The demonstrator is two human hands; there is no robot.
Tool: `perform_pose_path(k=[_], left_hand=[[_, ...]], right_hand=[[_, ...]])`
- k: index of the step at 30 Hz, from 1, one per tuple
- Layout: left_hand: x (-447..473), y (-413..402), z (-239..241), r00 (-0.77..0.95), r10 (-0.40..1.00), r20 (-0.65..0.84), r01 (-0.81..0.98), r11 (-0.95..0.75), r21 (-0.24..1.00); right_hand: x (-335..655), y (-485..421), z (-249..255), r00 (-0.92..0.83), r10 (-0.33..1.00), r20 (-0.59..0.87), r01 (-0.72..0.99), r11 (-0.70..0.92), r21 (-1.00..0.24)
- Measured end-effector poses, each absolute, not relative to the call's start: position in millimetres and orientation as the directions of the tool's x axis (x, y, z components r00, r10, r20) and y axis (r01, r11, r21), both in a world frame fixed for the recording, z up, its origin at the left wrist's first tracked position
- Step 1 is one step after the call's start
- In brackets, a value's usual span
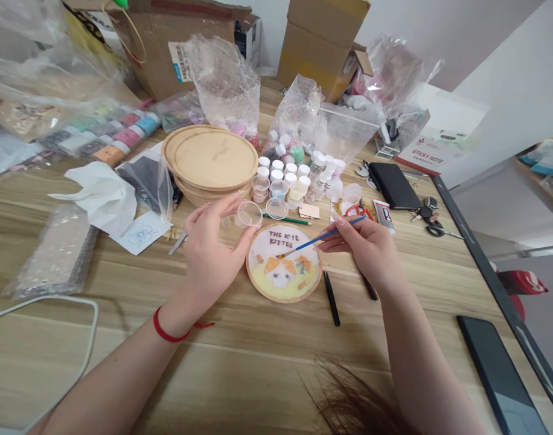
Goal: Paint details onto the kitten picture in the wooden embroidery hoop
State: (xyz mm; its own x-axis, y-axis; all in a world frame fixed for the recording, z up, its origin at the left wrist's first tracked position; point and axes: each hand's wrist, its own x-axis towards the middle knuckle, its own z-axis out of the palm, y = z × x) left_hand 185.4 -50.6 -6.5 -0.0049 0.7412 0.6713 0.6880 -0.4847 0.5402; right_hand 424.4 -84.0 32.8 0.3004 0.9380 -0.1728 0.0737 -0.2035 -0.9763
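A small round wooden plaque (284, 264) lies on the table, painted with a cat face and the words "THE KITTEN". My right hand (364, 241) pinches a blue paintbrush (324, 236) whose tip rests on the orange part of the painting. My left hand (210, 241) holds a small clear plastic cup (249, 213) just beyond the plaque's upper left edge, fingers curled round it. A red string is tied around my left wrist.
Behind the plaque stand several small paint pots (283, 178), a stack of round wooden plates (210, 158), plastic bags and cardboard boxes (322, 42). Black tweezers (331, 298) lie right of the plaque. A dark phone (500, 374) lies at the table's right edge, scissors (434, 228) farther back.
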Motion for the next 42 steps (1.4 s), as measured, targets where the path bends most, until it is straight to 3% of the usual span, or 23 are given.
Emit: perform_pose_path(k=[42], left_hand=[[186, -51, -7, -0.002, 0.776, 0.631, 0.697, -0.451, 0.558]], right_hand=[[439, -86, 43, 0.335, 0.929, -0.155, 0.156, -0.218, -0.963]])
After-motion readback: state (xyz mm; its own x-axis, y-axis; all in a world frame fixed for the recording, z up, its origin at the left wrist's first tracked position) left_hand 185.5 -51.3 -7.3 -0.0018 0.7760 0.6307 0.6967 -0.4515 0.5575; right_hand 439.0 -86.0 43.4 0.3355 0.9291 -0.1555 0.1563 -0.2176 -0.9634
